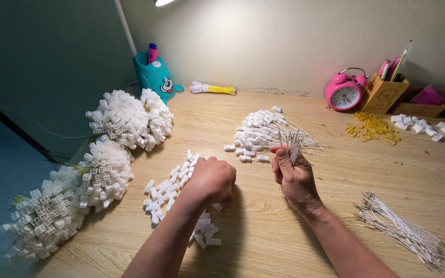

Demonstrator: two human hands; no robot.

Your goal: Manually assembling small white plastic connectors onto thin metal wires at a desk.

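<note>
Wires [293, 141] pinched upright as a bunch in right hand [295, 177]; left hand [211, 179] curled knuckles-up over loose white plugs [167, 189] on desk [263, 226], grip hidden. Mid-assembly, likely picking a plug; next needs plug aligned to one wire tip

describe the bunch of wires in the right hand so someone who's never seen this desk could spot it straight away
Start at the wooden desk and find the right hand raised near its middle. It pinches a fanned bunch of thin white wires with metal tips pointing up. Unlike the loose wires lying flat at the right, this bunch stands upright in the fingers.
</note>
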